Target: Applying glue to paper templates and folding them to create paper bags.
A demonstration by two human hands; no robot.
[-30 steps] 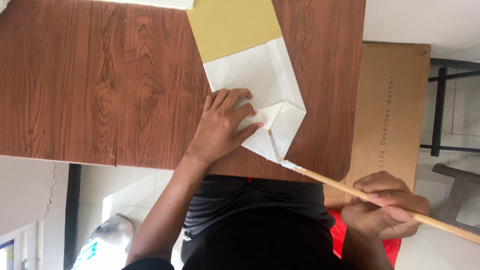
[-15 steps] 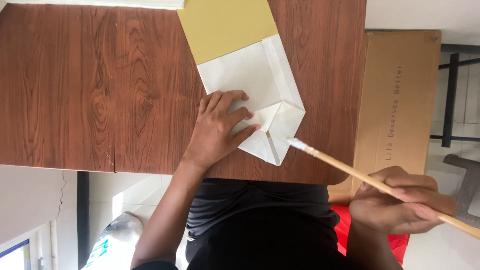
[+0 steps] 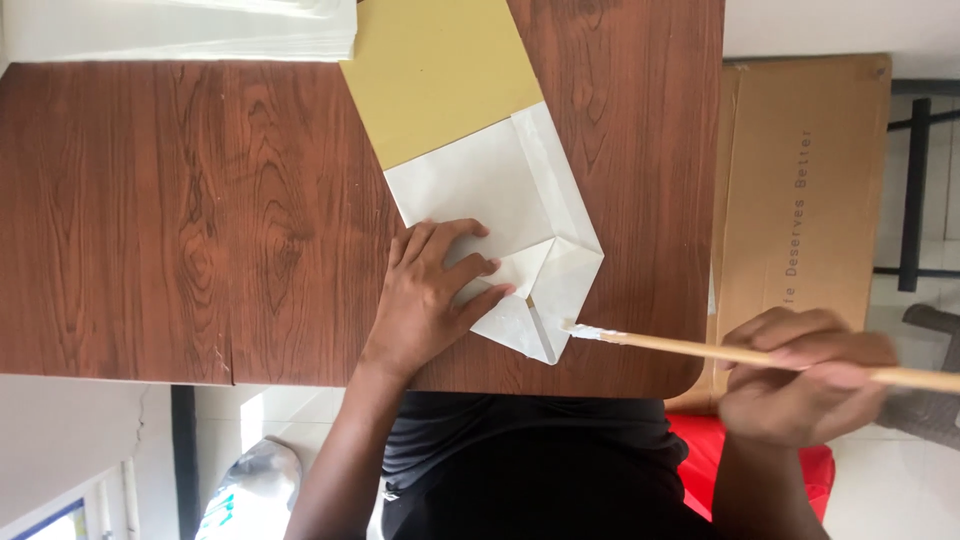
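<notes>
A folded paper piece, yellow at the far end and white (image 3: 500,190) near me, lies on the brown wooden table (image 3: 180,220). My left hand (image 3: 430,295) presses flat on the white folded flaps, fingers spread. My right hand (image 3: 800,375), off the table's right edge, grips a thin wooden brush (image 3: 700,347). Its white-coated tip touches the white flap's lower right corner.
A stack of white sheets (image 3: 180,30) sits at the table's far left edge. A brown cardboard box (image 3: 800,200) stands beside the table on the right. Red cloth (image 3: 750,470) shows by my lap; a dark metal frame (image 3: 915,150) is farther right.
The brush tip has slid onto the lower corner of the white flap. My right hand shifted slightly right. My left hand stays pressed on the paper.
</notes>
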